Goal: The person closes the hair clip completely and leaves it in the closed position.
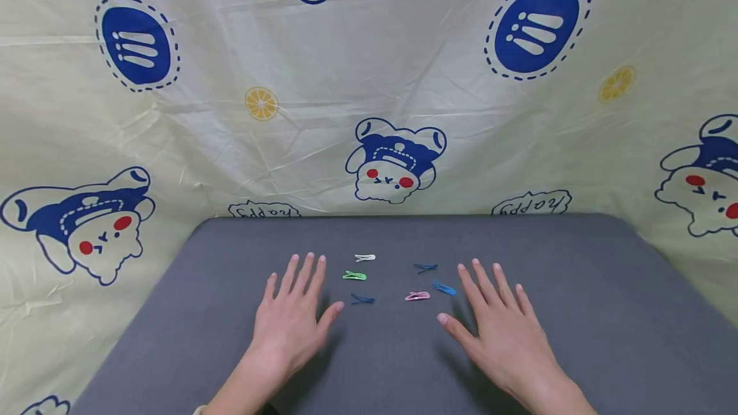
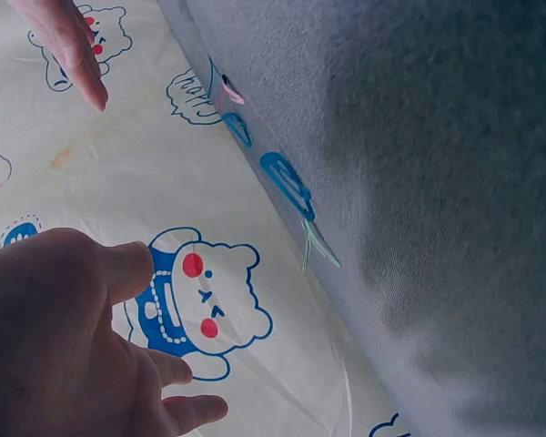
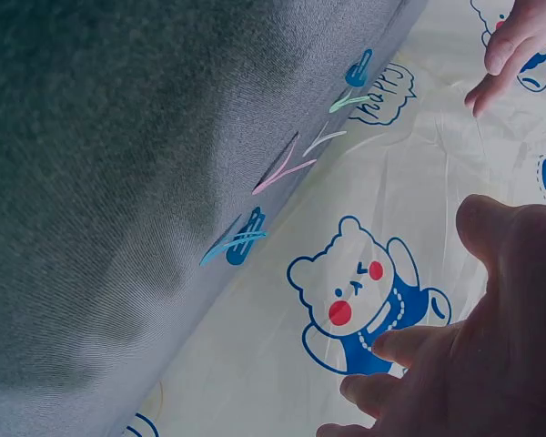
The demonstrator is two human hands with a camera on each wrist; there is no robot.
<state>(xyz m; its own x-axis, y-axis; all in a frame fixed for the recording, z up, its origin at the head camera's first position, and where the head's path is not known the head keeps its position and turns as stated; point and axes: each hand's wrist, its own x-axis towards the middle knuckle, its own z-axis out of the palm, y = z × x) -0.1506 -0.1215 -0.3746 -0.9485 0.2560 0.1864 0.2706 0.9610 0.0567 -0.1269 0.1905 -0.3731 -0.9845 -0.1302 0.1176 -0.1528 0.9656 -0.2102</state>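
Several small hair clips lie apart on the grey table between the two hands. On the left side are a white hair clip (image 1: 365,258), a green hair clip (image 1: 354,275) and a dark blue hair clip (image 1: 362,299). To the right lie another dark blue hair clip (image 1: 426,268), a bright blue hair clip (image 1: 444,287) and a pink hair clip (image 1: 418,296). My left hand (image 1: 294,319) is spread over the table left of the clips, holding nothing. My right hand (image 1: 504,332), also spread and holding nothing, is nearest the bright blue clip.
The grey table (image 1: 392,364) has its far edge just beyond the clips. Behind it and along its sides hangs a pale cloth (image 1: 323,82) printed with cartoon bears, blue ovals and orange slices.
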